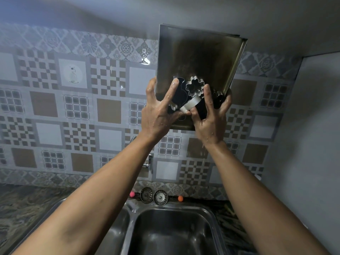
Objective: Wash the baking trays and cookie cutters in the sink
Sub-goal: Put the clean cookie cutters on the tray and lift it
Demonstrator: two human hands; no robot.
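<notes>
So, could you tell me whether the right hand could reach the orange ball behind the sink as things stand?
Probably not yet: the right hand is raised high, gripping the baking tray and cookie cutters with the left hand. The orange ball itself lies unobstructed.

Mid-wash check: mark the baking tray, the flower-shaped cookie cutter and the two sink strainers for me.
baking tray [198, 56], head view, bare inner face, upper half.
flower-shaped cookie cutter [195, 85], head view, its scalloped rim, against the tray.
sink strainers [160, 197], head view, centre of the right one, behind the basin.
</notes>
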